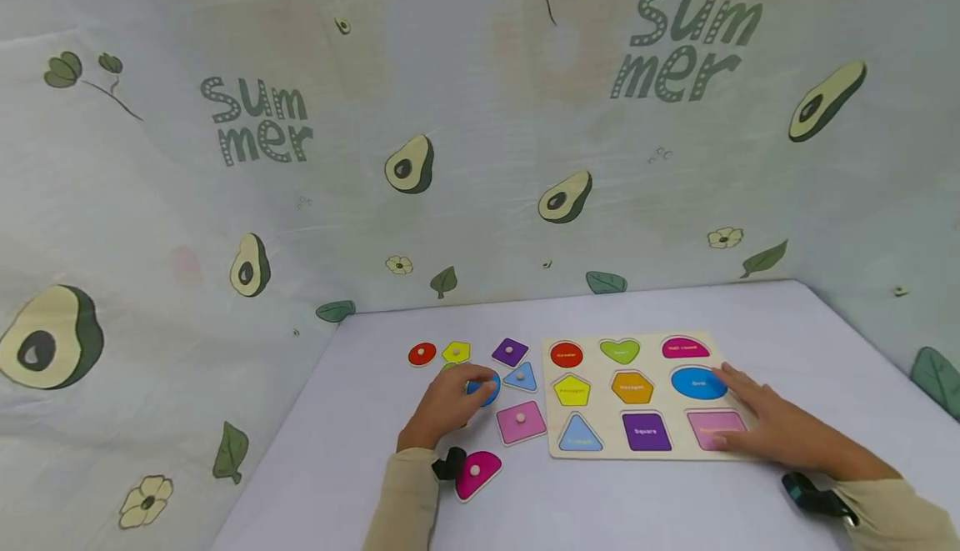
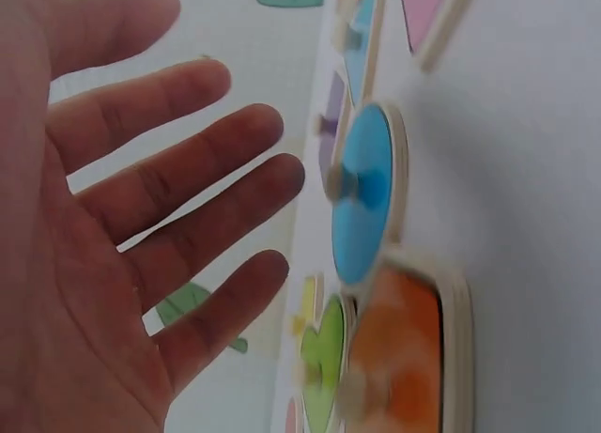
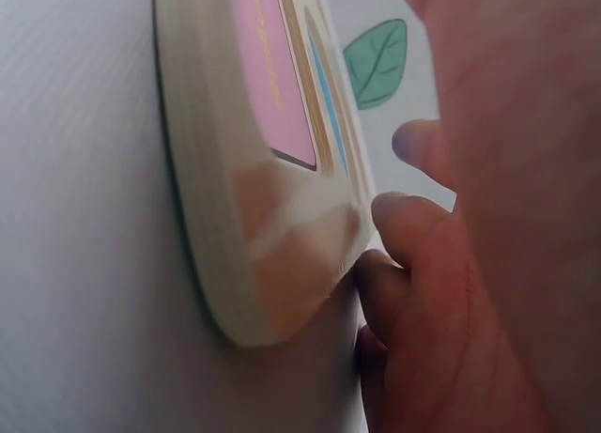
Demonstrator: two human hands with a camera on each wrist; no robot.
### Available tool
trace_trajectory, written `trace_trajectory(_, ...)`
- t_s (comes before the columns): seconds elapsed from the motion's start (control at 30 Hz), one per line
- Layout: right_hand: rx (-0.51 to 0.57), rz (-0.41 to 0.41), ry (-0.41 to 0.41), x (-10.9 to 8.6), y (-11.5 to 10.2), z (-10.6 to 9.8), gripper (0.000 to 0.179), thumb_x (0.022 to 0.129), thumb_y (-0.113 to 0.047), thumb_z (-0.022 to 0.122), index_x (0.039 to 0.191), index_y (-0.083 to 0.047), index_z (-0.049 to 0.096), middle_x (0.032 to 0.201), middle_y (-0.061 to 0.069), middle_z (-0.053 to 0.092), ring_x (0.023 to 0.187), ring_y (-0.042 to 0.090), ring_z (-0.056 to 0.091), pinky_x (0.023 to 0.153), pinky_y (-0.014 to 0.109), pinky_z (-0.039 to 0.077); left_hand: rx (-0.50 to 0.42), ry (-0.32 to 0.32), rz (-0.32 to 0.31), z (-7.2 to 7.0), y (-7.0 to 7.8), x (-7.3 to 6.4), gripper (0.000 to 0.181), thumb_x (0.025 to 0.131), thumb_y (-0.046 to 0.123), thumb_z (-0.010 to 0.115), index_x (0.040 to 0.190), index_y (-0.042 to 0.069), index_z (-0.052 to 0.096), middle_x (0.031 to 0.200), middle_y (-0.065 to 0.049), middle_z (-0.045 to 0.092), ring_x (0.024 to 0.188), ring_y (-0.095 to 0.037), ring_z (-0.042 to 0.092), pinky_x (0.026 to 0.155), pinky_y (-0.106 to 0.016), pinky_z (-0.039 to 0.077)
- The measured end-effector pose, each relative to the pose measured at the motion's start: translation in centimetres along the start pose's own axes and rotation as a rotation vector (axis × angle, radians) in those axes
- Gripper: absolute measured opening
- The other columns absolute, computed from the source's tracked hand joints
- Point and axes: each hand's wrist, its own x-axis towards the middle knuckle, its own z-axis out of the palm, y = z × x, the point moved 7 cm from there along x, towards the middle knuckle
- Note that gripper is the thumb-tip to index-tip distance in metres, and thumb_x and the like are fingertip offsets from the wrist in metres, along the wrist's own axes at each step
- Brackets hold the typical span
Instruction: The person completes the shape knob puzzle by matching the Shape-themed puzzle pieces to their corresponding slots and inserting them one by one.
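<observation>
Fingers spread and slightly bent, my left hand hovers over the blue oval knobbed piece, with nothing in its grasp. Close by, in the left wrist view, lie an orange hexagon piece and a green heart piece; the hand mostly hides these in the head view. My right hand rests on the right side of the wooden shape board. Its fingertips are at the printed blue oval, and its thumb lies over the pink rectangle.
Left of the board lie red circle, yellow pentagon, purple square, light blue triangle and pink rectangle pieces. A magenta half-round piece sits beside the left wrist. Patterned cloth hangs behind the white table.
</observation>
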Motion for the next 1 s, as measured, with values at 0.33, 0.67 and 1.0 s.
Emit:
trace_trajectory(0.33, 0.026, 0.009, -0.01, -0.1, 0.8, 0.5, 0.104, 0.084, -0.057, 0.071, 0.155, 0.001, 0.023, 0.152, 0.039, 0.024, 0.129, 0.067, 0.023, 0.093, 0.081, 0.027, -0.034, 0.005, -0.046, 2.1, 2.4, 1.7, 0.017, 0.095, 0.027, 0.071, 0.109, 0.019, 0.076, 0.101, 0.012, 0.068, 0.098, -0.016, 0.063, 0.083, -0.035, 0.056)
trace_trajectory(0.67, 0.018, 0.01, 0.01, -0.2, 0.1, 0.2, 0.106, 0.081, -0.059, 0.074, 0.155, 0.0, 0.027, 0.152, 0.038, 0.026, 0.131, 0.063, 0.026, 0.099, 0.078, 0.024, 0.089, 0.025, -0.06, 3.3, 2.5, 1.9, 0.016, 0.093, 0.029, 0.072, 0.107, 0.023, 0.077, 0.111, 0.006, 0.068, 0.112, -0.019, 0.062, 0.095, -0.041, 0.052)
trace_trajectory(1.0, -0.012, 0.005, 0.005, -1.1, -0.1, -0.8, 0.104, 0.084, -0.06, 0.071, 0.153, 0.005, 0.028, 0.15, 0.038, 0.03, 0.129, 0.062, 0.033, 0.092, 0.074, 0.037, 0.195, 0.009, -0.062, 4.3, 2.9, 2.9, 0.027, 0.094, 0.031, 0.069, 0.118, 0.02, 0.076, 0.115, 0.003, 0.067, 0.11, -0.018, 0.062, 0.095, -0.039, 0.052)
